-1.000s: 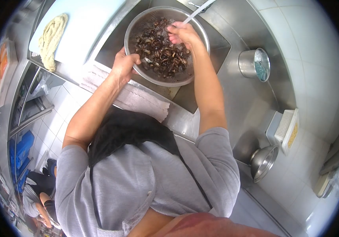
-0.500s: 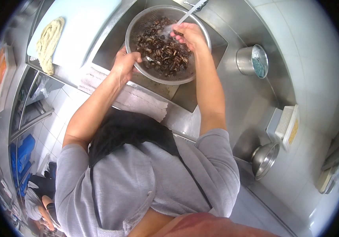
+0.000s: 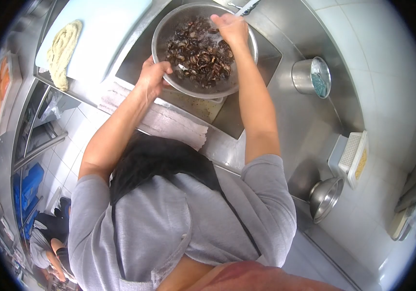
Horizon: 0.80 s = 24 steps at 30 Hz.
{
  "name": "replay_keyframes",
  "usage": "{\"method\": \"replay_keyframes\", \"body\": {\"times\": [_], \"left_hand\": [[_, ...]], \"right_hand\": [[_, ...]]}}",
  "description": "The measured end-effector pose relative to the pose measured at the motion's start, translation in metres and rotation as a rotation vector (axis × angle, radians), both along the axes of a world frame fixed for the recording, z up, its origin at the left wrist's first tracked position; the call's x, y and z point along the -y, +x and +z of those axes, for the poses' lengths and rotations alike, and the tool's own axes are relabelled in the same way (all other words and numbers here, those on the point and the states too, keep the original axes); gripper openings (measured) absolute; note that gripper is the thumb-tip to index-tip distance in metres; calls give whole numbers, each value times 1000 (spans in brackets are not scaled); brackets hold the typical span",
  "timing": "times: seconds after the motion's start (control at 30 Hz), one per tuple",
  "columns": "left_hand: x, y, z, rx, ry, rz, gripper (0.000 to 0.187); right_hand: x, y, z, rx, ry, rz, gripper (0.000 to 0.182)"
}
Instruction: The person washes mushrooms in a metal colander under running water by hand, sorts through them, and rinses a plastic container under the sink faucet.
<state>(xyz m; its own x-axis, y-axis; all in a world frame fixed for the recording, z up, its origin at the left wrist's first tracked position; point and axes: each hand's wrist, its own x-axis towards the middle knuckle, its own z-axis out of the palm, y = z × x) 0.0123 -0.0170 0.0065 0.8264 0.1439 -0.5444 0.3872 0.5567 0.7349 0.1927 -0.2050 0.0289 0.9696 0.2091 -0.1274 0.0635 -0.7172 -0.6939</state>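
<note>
A round metal bowl [image 3: 161, 72] with a perforated wall sits over the sink [image 3: 261, 58], filled with dark brown, wet pieces [image 3: 203, 58]. My left hand [image 3: 153, 75] grips the bowl's near left rim, thumb over the edge. My right hand [image 3: 231, 29] is over the bowl's far right part, just beside the faucet spout [image 3: 247, 7]; its fingers are curled, and what they hold, if anything, is hidden.
A white board [image 3: 102, 29] with a yellowish cloth [image 3: 64, 53] lies left. A grey towel [image 3: 154, 118] covers the sink's front edge. Right are a metal pot [image 3: 305, 76], a metal bowl [image 3: 325, 199] and a white basket [image 3: 353, 155]. Another person [image 3: 45, 247] is at lower left.
My right hand has moved up to the spout, and the brown pieces it held no longer show. The bowl has shifted slightly up and left. My left hand keeps its grip.
</note>
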Motion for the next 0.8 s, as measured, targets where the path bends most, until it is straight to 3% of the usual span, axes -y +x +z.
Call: {"method": "replay_keyframes", "body": {"times": [0.03,0.13,0.2,0.27,0.3,0.33,0.4,0.43,0.47,0.53,0.6,0.67,0.73,0.8], "left_hand": [[1,0,-2,8,7,-10,29],[1,8,-1,27,43,-106,29],[4,17,-14,46,29,-72,31],[2,19,-17,35,-10,-49,33],[-1,17,-12,16,-41,-42,33],[-6,15,-10,-4,-70,-32,34],[-12,13,-18,-44,-78,-37,36],[-10,11,-17,-54,-82,-42,37],[-6,10,-14,-60,-87,-49,37],[2,10,-8,-59,-96,-46,39],[2,18,-20,-21,-108,-86,39],[2,15,-18,-37,-115,-65,40],[-1,11,-27,-52,-92,-61,41],[1,10,-30,-63,-55,-79,40]], "right_hand": [[0,0,-1,157,-190,14,53],[-30,-27,-13,352,-346,128,50],[-47,-59,-13,252,-376,329,56],[-45,-87,-20,348,-556,625,56],[-33,-92,-23,316,-465,771,54],[-23,-102,-14,362,-557,826,59],[-11,-103,3,328,-747,652,67],[-5,-95,9,190,-795,515,75],[3,-80,-1,71,-721,398,73],[-4,-77,-13,7,-652,349,70],[-8,-96,-20,128,-567,531,70],[-4,-100,-12,19,-487,769,70],[6,-84,-21,139,-676,714,70],[6,-67,-19,71,-679,406,66]]}}
